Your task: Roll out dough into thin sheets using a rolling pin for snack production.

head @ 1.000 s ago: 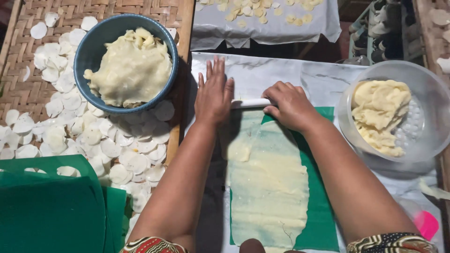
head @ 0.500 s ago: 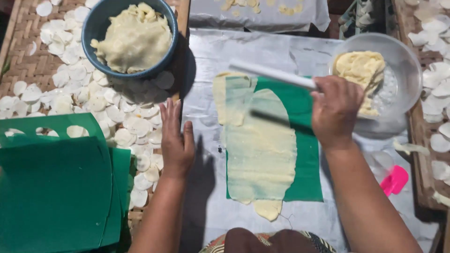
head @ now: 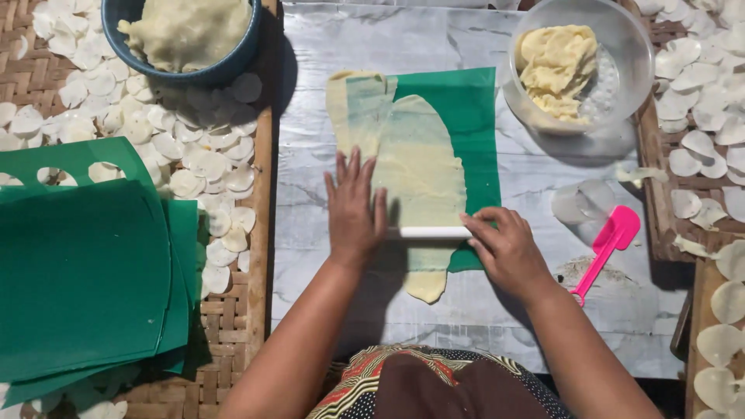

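I see the white rolling pin (head: pixel 429 232) lying crosswise at lower centre of frame, on the near end of the thin dough sheet (head: pixel 415 174). Left hand (head: pixel 355 213) flat, fingers spread, palm pressing the pin's left end. Right hand (head: pixel 508 250) curled over its right end, fingers bent. Dough sheet runs from pin up toward frame top, on a green mat (head: pixel 469 116); its near tip pokes out below the pin. Pink spatula (head: pixel 605 247) just right of right hand. Stack of green sheets (head: pixel 85 271) at left. Upper right: clear bowl (head: pixel 628 46) holding dough scraps (head: pixel 555 70). Upper left: blue bowl (head: pixel 233 66) full of dough mass (head: pixel 186 31), pale discs (head: pixel 186 147) scattered below it.
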